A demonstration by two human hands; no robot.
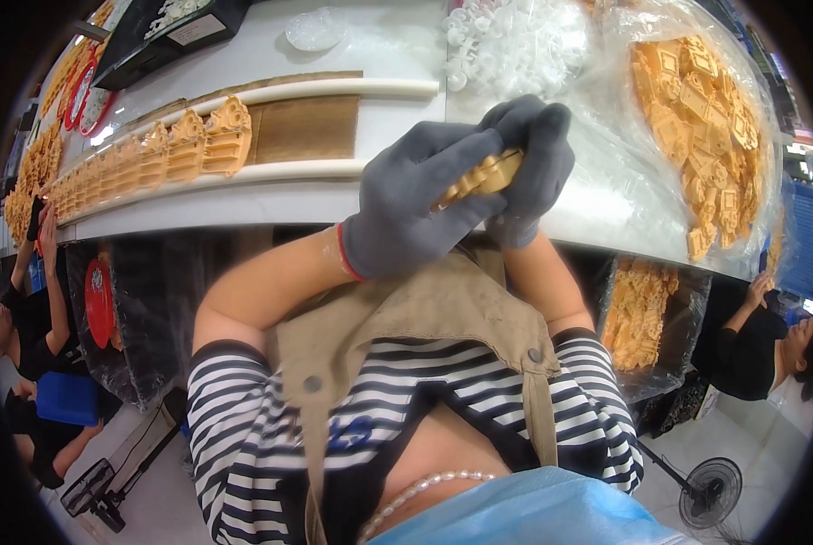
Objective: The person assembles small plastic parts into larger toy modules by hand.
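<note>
Both my hands wear grey gloves and meet above the front edge of the white table [270,202]. Between them is a yellow-orange molded plastic part [492,177]. My left hand [415,195] closes round its left side, fingers bent over it. From the right, my right hand [535,168] wraps the same part with its fingertips drawn together at the top. The gloves hide much of the part. Left of my hands, a row of similar orange parts [188,145] stands between two white rails [397,88] on a brown board [305,129].
Clear-white small parts [515,41] are heaped beyond my hands. An open plastic bag of orange parts [697,127] lies at the right. A black bin [166,45] stands far left. Lined boxes [640,313] sit below the table edge. Co-workers are at both sides; a fan [710,490] stands lower right.
</note>
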